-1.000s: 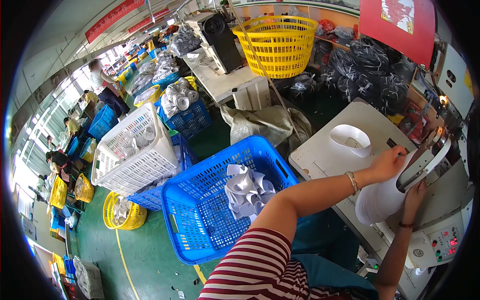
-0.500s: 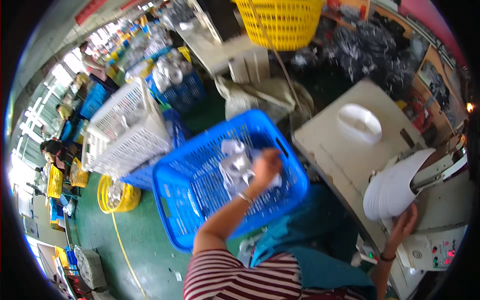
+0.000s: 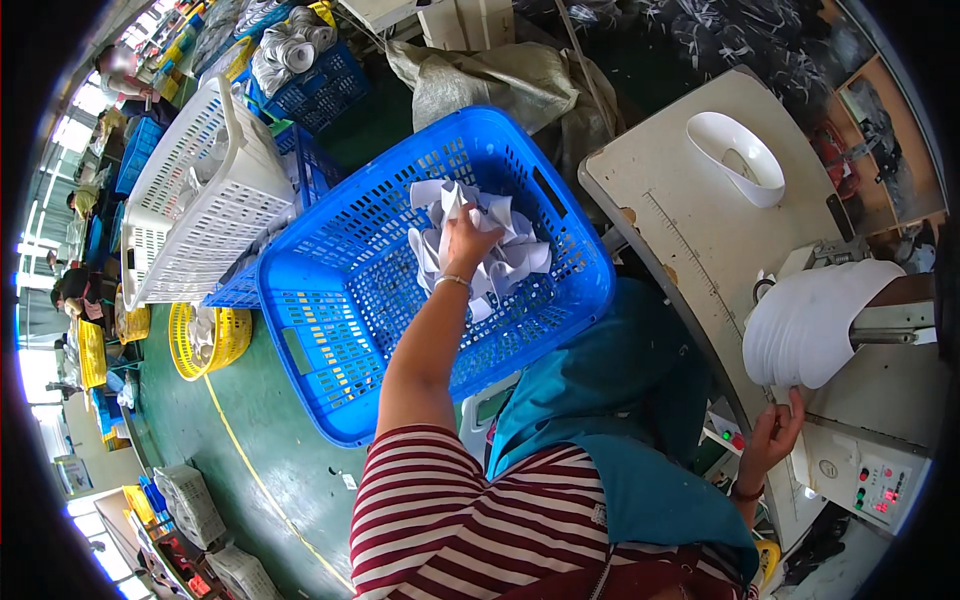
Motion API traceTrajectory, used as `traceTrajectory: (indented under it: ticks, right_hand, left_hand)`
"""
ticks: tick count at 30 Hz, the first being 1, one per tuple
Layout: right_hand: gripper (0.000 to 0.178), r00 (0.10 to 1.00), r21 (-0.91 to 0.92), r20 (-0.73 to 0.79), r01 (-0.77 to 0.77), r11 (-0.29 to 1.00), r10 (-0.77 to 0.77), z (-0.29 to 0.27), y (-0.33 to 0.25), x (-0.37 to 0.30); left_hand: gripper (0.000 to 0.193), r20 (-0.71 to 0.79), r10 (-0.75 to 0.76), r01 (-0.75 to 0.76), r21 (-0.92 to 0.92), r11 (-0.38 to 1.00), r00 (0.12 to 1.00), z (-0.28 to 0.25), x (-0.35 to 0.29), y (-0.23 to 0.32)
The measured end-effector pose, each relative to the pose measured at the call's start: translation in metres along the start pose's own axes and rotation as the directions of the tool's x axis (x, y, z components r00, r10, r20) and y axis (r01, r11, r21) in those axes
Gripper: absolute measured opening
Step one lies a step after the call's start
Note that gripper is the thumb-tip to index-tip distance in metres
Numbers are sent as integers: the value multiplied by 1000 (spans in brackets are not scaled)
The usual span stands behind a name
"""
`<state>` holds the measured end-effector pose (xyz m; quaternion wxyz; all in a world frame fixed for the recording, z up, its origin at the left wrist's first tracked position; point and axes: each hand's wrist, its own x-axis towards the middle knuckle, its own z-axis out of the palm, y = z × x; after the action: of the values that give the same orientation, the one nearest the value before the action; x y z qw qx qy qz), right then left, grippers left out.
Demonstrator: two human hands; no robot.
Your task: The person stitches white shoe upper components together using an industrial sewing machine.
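My left hand (image 3: 470, 243) reaches into a blue plastic basket (image 3: 330, 225). Its fingers are closed on a white curved piece (image 3: 452, 200) at the top of a loose pile of similar pieces (image 3: 520, 250). At the right, my right hand (image 3: 774, 432) is just below a stack of white curved sheets (image 3: 805, 325) on a machine's arm (image 3: 895, 325). Its index finger points up at the lower edge of the stack, and the other fingers are partly bent with nothing visible in them. A white oval ring-shaped piece (image 3: 735, 160) lies on the worktable (image 3: 690, 220).
The machine's control box (image 3: 865, 475) with lit buttons stands by my right hand. Left of the blue basket are a white crate (image 3: 215, 230) and a round yellow basket (image 3: 235, 335). A pale sack (image 3: 490, 80) lies behind it. Dark bundles (image 3: 730, 50) fill the far right.
My left hand has moved left within the basket, and the white pieces there look more spread out. My right hand has drawn down from the stack. The whole view has shifted.
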<state>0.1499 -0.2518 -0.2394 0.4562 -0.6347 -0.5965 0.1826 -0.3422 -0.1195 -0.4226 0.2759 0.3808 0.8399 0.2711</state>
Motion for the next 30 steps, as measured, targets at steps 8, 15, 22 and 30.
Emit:
traceTrajectory:
  ticks: [8, 15, 22, 30]
  right_hand:
    - [19, 955, -51, 71, 292, 955, -288, 30, -13, -16]
    - [20, 593, 168, 421, 693, 701, -687, 105, -98, 21]
    - [19, 621, 339, 547, 449, 827, -562, 133, -100, 19]
    - [40, 634, 347, 665, 204, 915, -394, 155, -128, 23]
  left_hand:
    - [37, 20, 309, -308, -45, 950, 951, 0, -34, -44]
    - [19, 262, 128, 52, -584, 810, 957, -56, -85, 26]
    - [27, 306, 378, -127, -607, 785, 874, -120, -139, 97]
    - [20, 276, 647, -69, -887, 456, 711, -136, -206, 146]
